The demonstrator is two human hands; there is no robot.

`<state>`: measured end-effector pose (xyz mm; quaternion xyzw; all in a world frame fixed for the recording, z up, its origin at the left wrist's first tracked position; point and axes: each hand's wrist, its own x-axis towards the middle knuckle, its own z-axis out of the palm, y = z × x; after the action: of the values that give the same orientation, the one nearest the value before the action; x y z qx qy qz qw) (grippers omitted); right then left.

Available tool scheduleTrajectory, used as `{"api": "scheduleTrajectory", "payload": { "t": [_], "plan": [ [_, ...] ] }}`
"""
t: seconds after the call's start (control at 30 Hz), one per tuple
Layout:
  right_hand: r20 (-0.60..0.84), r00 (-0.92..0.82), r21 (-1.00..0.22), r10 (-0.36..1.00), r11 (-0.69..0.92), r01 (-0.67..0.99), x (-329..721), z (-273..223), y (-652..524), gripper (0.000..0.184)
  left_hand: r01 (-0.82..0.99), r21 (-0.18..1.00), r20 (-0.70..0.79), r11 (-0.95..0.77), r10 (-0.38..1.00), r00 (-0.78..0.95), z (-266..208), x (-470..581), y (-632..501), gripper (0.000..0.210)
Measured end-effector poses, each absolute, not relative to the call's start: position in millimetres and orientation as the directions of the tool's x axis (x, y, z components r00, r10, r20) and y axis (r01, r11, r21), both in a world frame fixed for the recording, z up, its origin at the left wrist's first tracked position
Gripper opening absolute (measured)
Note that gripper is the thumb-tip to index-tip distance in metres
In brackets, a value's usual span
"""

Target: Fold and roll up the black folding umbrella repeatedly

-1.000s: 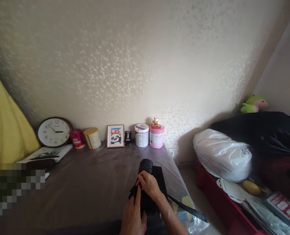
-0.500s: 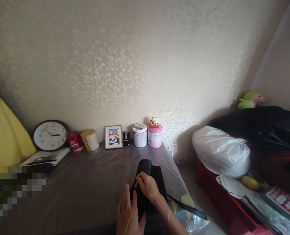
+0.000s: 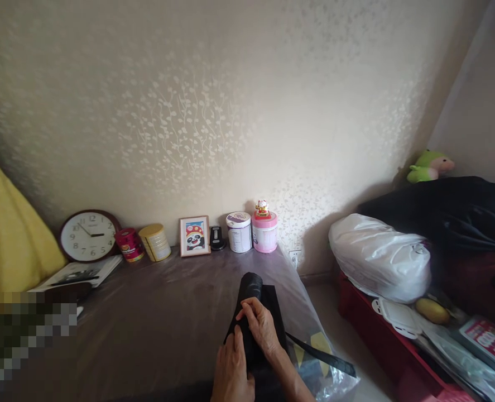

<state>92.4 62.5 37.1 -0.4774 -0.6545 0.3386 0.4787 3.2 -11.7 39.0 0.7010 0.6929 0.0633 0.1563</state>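
A black cloth item (image 3: 253,347), folded or rolled with a rounded far end, lies lengthwise near the front right of the covered table. My right hand (image 3: 260,326) reaches over it from the right, thumb and fingers pinched on its upper side. From the left, my left hand (image 3: 233,363) rests on its near part, fingers bent and close together against the cloth, thumb apart. What lies beneath both sets of fingertips is hidden. A long black strap (image 3: 322,354) runs out to the right across the table's edge.
Along the wall stand a clock (image 3: 90,235), a red tin (image 3: 129,244), a yellow tin (image 3: 155,242), a panda picture frame (image 3: 195,236), a white tub (image 3: 239,234) and a pink tub (image 3: 265,234). Right of the table, a white bag (image 3: 376,257) sits on a red box (image 3: 368,324).
My left hand has moved right, and its spread fingers have bent and drawn together on the cloth. My right hand stays pinched, shifted slightly right. The view has tilted a little.
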Motion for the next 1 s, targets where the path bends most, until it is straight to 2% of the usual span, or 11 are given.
{"api": "scheduleTrajectory", "payload": {
  "t": [0.2, 0.4, 0.53, 0.67, 0.83, 1.0],
  "plan": [
    [0.3, -0.034, -0.938, 0.953, 0.301, 0.169, 95.2, 32.7, 61.0, 0.038, 0.93, 0.367, -0.137, 0.014, 0.99, 0.039, 44.8, 8.7, -12.7, 0.078],
    [0.265, -0.031, -0.95, 0.964, 0.266, 0.161, 92.3, 35.4, 62.7, 0.039, 0.904, 0.426, -0.164, 0.038, 0.986, 0.036, 56.0, 4.2, -11.0, 0.076],
    [0.289, -0.071, -0.931, 0.955, 0.297, 0.213, 88.6, 41.6, 63.3, 0.032, 0.848, 0.527, -0.156, 0.059, 0.987, 0.028, 53.9, -1.0, -9.8, 0.076],
    [0.294, -0.122, -0.883, 0.948, 0.319, 0.345, 81.9, 49.1, 62.2, 0.024, 0.804, 0.587, -0.138, 0.091, 0.99, -0.011, 33.9, -8.7, -7.0, 0.075],
    [0.288, -0.174, -0.834, 0.942, 0.336, 0.438, 74.3, 47.3, 61.0, 0.021, 0.776, 0.63, -0.075, 0.04, 0.997, 0.01, 0.1, -19.6, -4.1, 0.079],
    [0.314, -0.205, -0.803, 0.927, 0.375, 0.464, 70.9, 40.8, 61.2, 0.022, 0.775, 0.631, -0.047, 0.041, 0.999, -0.014, -10.4, -21.8, -7.2, 0.08]
  ]
}}
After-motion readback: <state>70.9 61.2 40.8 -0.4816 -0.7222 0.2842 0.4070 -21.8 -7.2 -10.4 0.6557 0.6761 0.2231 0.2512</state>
